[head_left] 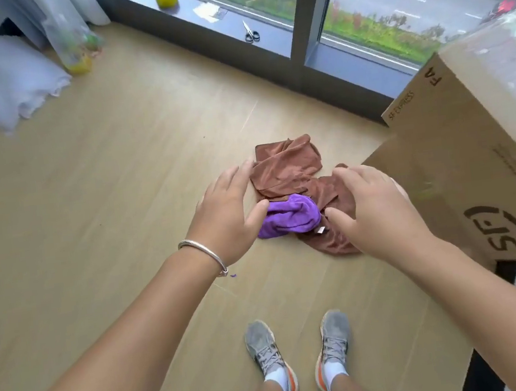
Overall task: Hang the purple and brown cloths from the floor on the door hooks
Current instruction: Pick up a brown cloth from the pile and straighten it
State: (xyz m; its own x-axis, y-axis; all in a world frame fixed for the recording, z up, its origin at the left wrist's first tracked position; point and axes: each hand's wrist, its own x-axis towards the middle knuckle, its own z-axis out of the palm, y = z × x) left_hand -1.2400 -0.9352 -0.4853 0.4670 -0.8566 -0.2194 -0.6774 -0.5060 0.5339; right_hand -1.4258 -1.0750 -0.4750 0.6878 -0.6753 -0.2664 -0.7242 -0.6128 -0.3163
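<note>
A: Head view, centre of frame: brown cloth (289, 172) crumpled on the floor (102, 182), long axis running from upper left down to lower right.
B: And purple?
A: Purple cloth (290, 215) bunched on top of the brown, near its lower half, lying roughly left to right.
B: Hands?
A: Left hand (226, 212) spread, fingers apart, thumb tip at the purple's left edge. Right hand (378, 209) also spread, over the brown's right end; contact with it hard to tell. Nothing pinched.
B: Room around?
A: Bare floor left of and below the cloths. Box (474, 168) just beside, right of frame. Dark window frame (232, 52) across the top, well apart. Shoes (270, 356) at bottom centre.
</note>
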